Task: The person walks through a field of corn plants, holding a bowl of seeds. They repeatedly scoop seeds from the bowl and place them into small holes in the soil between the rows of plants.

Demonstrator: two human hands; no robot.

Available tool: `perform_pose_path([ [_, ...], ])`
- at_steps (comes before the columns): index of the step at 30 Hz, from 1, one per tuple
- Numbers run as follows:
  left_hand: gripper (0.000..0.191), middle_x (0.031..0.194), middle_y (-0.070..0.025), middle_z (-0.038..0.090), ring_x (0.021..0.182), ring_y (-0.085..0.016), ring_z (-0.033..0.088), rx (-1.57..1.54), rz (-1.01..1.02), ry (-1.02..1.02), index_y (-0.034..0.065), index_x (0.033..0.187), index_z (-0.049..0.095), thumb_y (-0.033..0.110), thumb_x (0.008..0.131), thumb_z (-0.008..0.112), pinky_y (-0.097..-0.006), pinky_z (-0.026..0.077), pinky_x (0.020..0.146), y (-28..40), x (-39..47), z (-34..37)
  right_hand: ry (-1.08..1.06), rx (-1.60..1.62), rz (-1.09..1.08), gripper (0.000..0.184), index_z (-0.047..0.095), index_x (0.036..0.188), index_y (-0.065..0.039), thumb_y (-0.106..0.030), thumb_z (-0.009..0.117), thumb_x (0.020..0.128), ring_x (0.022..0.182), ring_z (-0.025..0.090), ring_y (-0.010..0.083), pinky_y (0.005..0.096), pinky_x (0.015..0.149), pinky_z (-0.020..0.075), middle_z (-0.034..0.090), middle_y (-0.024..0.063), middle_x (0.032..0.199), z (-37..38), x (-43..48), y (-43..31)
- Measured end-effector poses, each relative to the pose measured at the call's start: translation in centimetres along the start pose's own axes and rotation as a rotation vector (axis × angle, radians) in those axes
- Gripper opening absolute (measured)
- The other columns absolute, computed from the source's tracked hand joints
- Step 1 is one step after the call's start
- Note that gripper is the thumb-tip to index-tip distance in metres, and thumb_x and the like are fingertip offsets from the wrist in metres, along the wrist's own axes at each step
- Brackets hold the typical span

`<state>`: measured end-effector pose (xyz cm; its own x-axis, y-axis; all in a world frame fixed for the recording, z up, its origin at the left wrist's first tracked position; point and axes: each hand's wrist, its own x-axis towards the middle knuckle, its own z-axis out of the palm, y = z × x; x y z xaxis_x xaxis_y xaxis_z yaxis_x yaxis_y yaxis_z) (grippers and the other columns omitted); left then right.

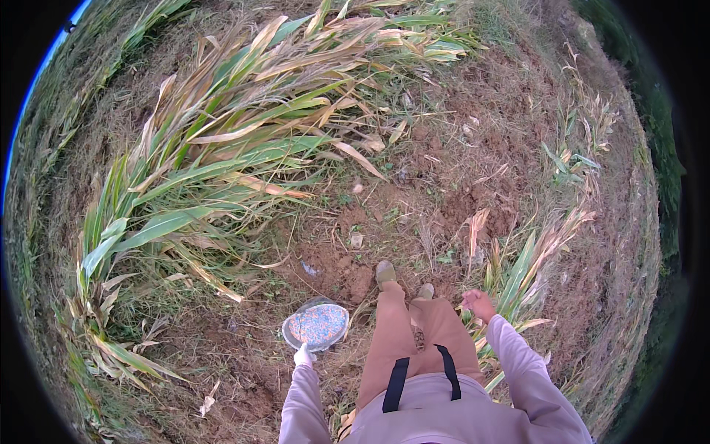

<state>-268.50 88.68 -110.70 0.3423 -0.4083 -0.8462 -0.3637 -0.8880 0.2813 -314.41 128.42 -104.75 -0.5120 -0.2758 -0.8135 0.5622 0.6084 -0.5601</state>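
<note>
By its near rim, my left hand [303, 355] grips a round container [339, 339] out to the left of my legs. Inside the container lie loose pink, orange and blue granules [317, 325], spread up close to the rim. On the other side, my right hand [478, 304] hangs beside my right knee with its fingers curled in. Whether anything small is inside those fingers is hidden. Just past this hand stand partly dried maize-like leaves [518, 272].
A thick row of bent, long-leaved stalks [238, 127] arches across the left and far ground. Reddish-brown soil [344, 272] with straw and weeds lies before my shoes [385, 273]. More stalks [577, 161] grow at the right. Dark green foliage [654, 139] borders the far right.
</note>
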Motion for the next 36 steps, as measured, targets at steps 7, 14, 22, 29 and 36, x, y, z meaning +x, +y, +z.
perform_pose_path([
  [7,0.045,0.089,-0.0136,0.060,0.072,-0.023,0.060,-0.038,0.173,-0.010,-0.0092,0.098,0.057,0.028,0.074,0.067,-0.0357,0.050,0.065,2.4,-2.2,2.3,0.178,0.085,-0.090,0.024,0.057,0.093,0.004,-0.015,0.043,0.091,0.056,0.060,0.0177,0.0281,0.056,0.0501,0.061,0.0107,0.069,-6.1,-4.7,-1.6],
  [14,0.021,0.069,-0.0031,0.051,0.053,-0.018,0.049,-0.214,0.049,-0.248,0.0054,0.086,0.053,0.027,0.086,0.053,-0.0331,0.042,0.045,6.3,-11.5,4.1,0.301,0.257,-0.009,0.019,0.058,0.082,0.004,-0.008,0.044,0.088,0.054,0.060,0.0196,0.0312,0.048,0.0506,0.061,0.0110,0.066,-12.3,-8.6,8.4],
  [22,0.042,0.041,0.0053,0.024,0.033,-0.012,0.020,-0.309,-0.028,-0.412,0.0203,0.054,0.029,0.037,0.092,0.037,-0.0302,0.025,0.037,10.0,-16.7,12.4,0.275,-0.078,-0.145,0.019,0.058,0.083,0.005,-0.008,0.044,0.088,0.054,0.061,0.0198,0.0314,0.047,0.0519,0.062,0.0118,0.068,-16.9,-4.5,15.6],
  [29,0.045,0.038,0.0051,0.019,0.032,-0.014,0.016,-0.416,0.034,-0.403,0.0206,0.050,0.028,0.037,0.093,0.031,-0.0357,0.030,0.043,10.8,-17.1,21.4,0.372,0.349,-0.074,0.019,0.057,0.089,0.005,-0.008,0.043,0.087,0.056,0.061,0.0209,0.0306,0.049,0.0522,0.061,0.0130,0.066,-25.3,3.3,21.3],
  [36,0.049,0.039,0.0054,0.016,0.034,-0.015,0.013,-0.528,0.056,-0.338,0.0215,0.049,0.021,0.038,0.094,0.029,-0.0341,0.029,0.047,10.6,-20.4,28.9,0.424,0.472,0.181,0.020,0.057,0.093,0.001,-0.011,0.041,0.088,0.055,0.062,0.0227,0.0340,0.044,0.0508,0.062,0.0125,0.068,-31.2,8.0,33.2],
])
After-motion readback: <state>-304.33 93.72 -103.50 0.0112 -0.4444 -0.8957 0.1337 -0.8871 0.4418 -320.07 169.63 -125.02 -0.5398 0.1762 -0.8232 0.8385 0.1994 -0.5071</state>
